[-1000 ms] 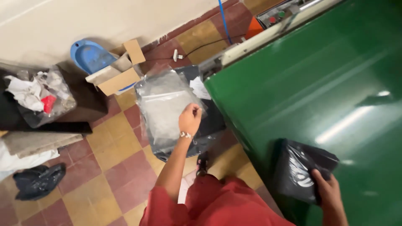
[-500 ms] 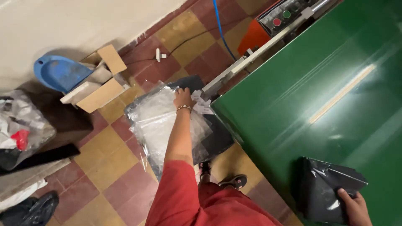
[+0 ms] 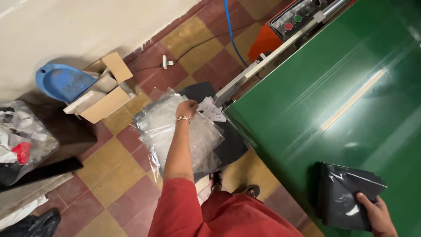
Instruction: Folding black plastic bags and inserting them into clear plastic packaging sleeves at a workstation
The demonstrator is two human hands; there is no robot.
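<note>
Checkered red-and-yellow floor tiles point(image 3: 109, 175) fill the left half of the view, while a glossy green table point(image 3: 333, 87) takes up everything from 12 to 5 o'clock. At 9 o'clock a clear bag of scraps point(image 3: 22, 140) bulges with white pieces and one red one, at 10 o'clock an open cardboard box point(image 3: 103, 90) leans against a blue tub point(image 3: 61, 81), and near the centre lies a stack of clear plastic bags point(image 3: 184, 131) with small white slips point(image 3: 210, 109) beside its top edge. Left hand point(image 3: 186, 108) reaches down with fingers curled onto the top of that clear stack, and at 5 o'clock the right hand point(image 3: 377, 215) grips a folded black plastic bag point(image 3: 344, 195) lying on the table's near corner.
</note>
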